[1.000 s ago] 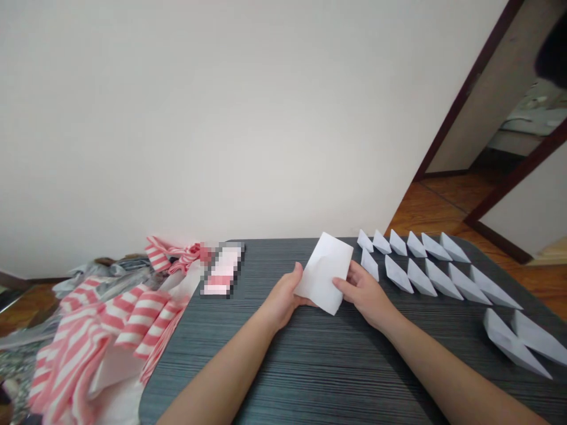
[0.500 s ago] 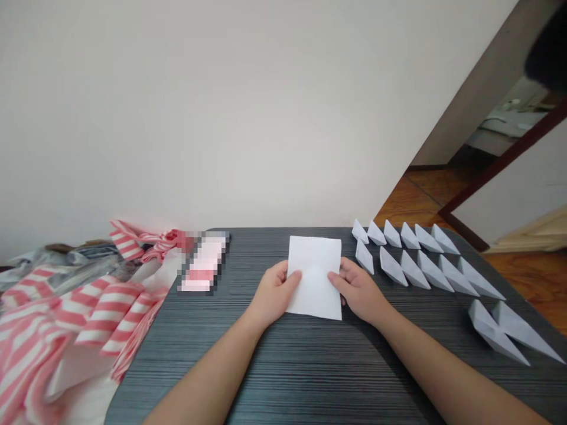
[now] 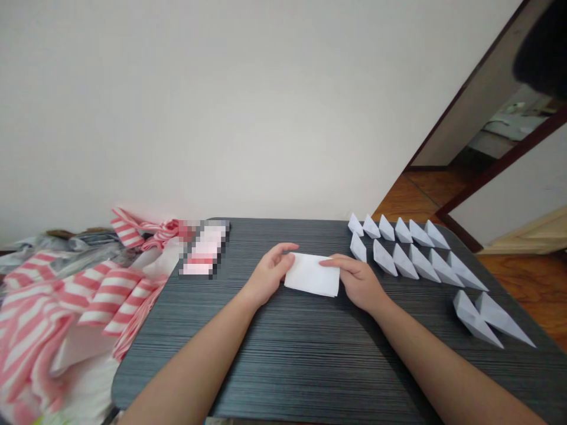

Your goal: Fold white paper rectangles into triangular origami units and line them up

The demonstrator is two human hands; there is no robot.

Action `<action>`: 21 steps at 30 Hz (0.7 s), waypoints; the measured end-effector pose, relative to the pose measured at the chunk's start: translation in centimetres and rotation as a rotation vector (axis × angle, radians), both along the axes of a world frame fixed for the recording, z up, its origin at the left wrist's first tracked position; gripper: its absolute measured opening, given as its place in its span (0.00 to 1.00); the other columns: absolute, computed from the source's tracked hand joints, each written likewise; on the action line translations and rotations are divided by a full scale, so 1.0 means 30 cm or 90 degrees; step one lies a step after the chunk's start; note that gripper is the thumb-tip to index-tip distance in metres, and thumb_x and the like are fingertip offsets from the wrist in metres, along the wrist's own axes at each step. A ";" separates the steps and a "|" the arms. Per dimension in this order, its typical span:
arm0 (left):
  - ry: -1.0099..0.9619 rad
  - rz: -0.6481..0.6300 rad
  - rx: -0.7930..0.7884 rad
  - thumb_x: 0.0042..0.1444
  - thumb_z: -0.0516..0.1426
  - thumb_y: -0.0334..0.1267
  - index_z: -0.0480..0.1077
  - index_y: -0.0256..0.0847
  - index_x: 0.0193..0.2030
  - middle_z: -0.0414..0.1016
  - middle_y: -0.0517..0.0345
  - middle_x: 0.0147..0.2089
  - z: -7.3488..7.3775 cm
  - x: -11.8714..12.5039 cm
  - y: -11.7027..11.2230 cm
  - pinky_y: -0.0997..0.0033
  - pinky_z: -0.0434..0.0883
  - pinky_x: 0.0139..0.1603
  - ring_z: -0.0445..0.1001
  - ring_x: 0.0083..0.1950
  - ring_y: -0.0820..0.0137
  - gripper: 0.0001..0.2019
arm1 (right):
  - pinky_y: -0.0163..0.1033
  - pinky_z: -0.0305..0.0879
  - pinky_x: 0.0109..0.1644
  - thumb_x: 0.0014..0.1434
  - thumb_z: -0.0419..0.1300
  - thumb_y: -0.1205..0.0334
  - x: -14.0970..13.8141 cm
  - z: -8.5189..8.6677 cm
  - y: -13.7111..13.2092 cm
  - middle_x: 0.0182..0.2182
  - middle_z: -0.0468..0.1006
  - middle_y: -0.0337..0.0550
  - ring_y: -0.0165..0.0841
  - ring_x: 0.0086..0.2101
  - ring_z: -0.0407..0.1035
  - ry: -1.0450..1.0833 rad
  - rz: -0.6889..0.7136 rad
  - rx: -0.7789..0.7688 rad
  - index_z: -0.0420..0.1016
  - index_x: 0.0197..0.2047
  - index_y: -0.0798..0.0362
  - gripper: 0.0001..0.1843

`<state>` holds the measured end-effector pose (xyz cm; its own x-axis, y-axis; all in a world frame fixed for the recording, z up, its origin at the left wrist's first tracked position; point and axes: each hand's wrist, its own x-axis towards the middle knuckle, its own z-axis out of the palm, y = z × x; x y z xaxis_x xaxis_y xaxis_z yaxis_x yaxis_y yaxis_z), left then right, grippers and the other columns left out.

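Note:
A white sheet of paper (image 3: 311,276), folded over to about half its earlier height, lies on the dark striped table (image 3: 283,360). My left hand (image 3: 266,276) pinches its left edge with thumb and fingers. At the sheet's right edge my right hand (image 3: 358,282) grips it, index finger stretched along the top fold. Both forearms reach in from the bottom of the view.
Several folded white paper boats (image 3: 410,251) stand in two rows at the table's far right, with two more (image 3: 481,313) nearer the right edge. Red-and-white striped bags (image 3: 84,295) pile up off the table's left side. A blurred pink item (image 3: 204,249) lies at the back left.
The sheet was held up and tilted, then turned upright between both hands. It is now folded down to about half height and lies lower on the table.

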<state>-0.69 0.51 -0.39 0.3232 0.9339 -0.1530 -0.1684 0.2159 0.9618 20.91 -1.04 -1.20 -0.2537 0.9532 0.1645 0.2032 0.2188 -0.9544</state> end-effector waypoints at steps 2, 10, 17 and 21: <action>0.028 -0.006 0.024 0.50 0.59 0.45 0.63 0.39 0.48 0.72 0.60 0.28 -0.007 0.004 -0.001 0.80 0.60 0.22 0.67 0.23 0.77 0.21 | 0.39 0.67 0.32 0.59 0.52 0.60 -0.003 0.000 -0.003 0.41 0.75 0.43 0.35 0.34 0.70 -0.008 -0.010 -0.003 0.79 0.41 0.46 0.14; 0.015 0.042 0.052 0.51 0.58 0.41 0.59 0.39 0.48 0.74 0.59 0.31 -0.012 0.016 -0.008 0.78 0.65 0.27 0.71 0.26 0.74 0.19 | 0.36 0.64 0.21 0.58 0.55 0.51 -0.037 0.004 -0.013 0.26 0.73 0.39 0.30 0.19 0.65 0.118 -0.004 -0.163 0.60 0.55 0.50 0.24; 0.058 -0.013 0.060 0.54 0.56 0.46 0.62 0.34 0.48 0.74 0.58 0.24 -0.002 0.014 -0.006 0.76 0.66 0.22 0.71 0.21 0.73 0.20 | 0.35 0.62 0.21 0.55 0.58 0.56 -0.043 0.022 -0.006 0.25 0.72 0.37 0.29 0.19 0.64 0.094 -0.050 -0.126 0.62 0.50 0.50 0.19; 0.103 -0.058 0.060 0.56 0.54 0.46 0.65 0.33 0.39 0.72 0.57 0.18 -0.013 0.009 -0.003 0.77 0.65 0.19 0.69 0.18 0.73 0.15 | 0.35 0.62 0.21 0.55 0.58 0.58 -0.042 0.018 -0.006 0.26 0.71 0.37 0.28 0.20 0.64 0.102 -0.064 -0.105 0.61 0.51 0.50 0.20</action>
